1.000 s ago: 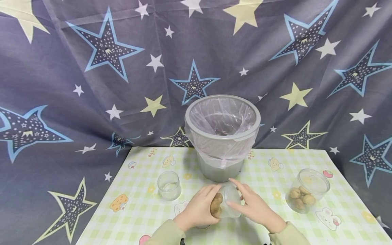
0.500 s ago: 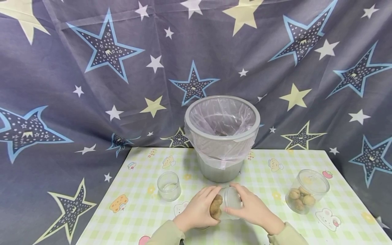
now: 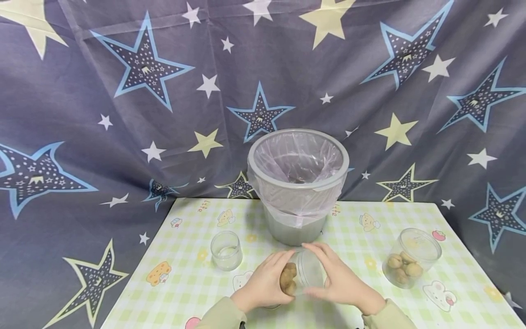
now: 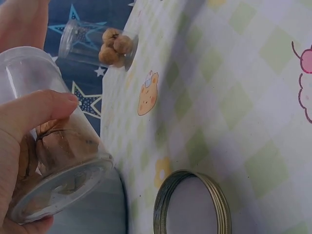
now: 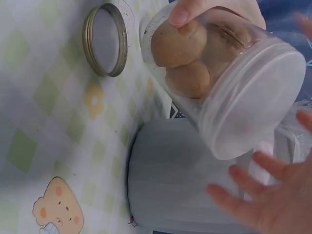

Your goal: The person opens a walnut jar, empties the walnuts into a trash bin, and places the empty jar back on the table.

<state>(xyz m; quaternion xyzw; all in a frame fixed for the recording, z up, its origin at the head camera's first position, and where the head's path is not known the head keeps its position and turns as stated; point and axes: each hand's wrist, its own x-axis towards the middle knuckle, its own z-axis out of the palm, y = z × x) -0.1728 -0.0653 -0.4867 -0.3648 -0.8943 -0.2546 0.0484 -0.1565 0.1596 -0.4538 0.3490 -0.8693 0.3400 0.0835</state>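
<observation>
My left hand (image 3: 265,279) grips a clear jar (image 5: 173,87) tipped on its side, fingers and thumb round its base end. Walnuts (image 5: 179,45) lie inside. A frosted, translucent lid (image 5: 263,100) covers the end facing right. My right hand (image 3: 341,279) is at that lid; in the right wrist view its fingers (image 5: 243,180) are spread and stand off from the lid's face. Below the jar, a gold-rimmed ring-like lid (image 4: 222,200) lies on the table, mostly hidden by my left hand in the head view.
Behind the hands stands a grey bin (image 3: 296,233) with a pinkish bag liner (image 3: 302,201). A small clear jar (image 3: 227,258) is at left on the checked tablecloth (image 3: 181,256). Another clear jar (image 3: 423,249) with several walnuts stands at right. A star-patterned curtain (image 3: 230,55) hangs behind.
My right hand's fingers and thumb have spread wider apart at the lid. My left hand keeps hold of the jar, shifting very slightly left.
</observation>
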